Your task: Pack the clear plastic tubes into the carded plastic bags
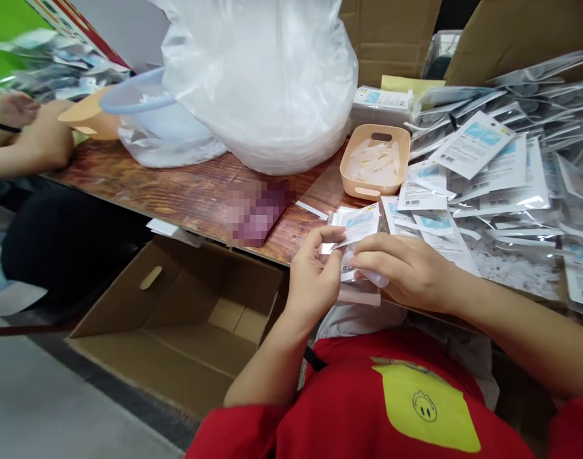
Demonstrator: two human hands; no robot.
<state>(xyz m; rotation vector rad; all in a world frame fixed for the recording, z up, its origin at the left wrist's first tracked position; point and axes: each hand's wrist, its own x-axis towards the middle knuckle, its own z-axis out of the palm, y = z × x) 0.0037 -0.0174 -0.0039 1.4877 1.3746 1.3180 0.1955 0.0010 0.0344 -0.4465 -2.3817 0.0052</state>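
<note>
My left hand (pixel 315 271) and my right hand (pixel 406 268) meet at the near edge of the wooden table (pixel 177 191). Together they hold a small white and blue packet (pixel 358 224) with a clear plastic part below it. The left thumb and fingers pinch its left edge. My right hand covers its lower side, with a clear piece under the fingers. A peach tray (pixel 375 159) with clear small parts stands just beyond the hands.
A heap of the same packets (pixel 502 172) fills the table's right side. A big clear plastic bag (pixel 263 76) and a bluish tub (pixel 143 108) stand at the back. An open cardboard box (pixel 177 319) sits on the floor at left. Another person's arms (pixel 28 140) work at far left.
</note>
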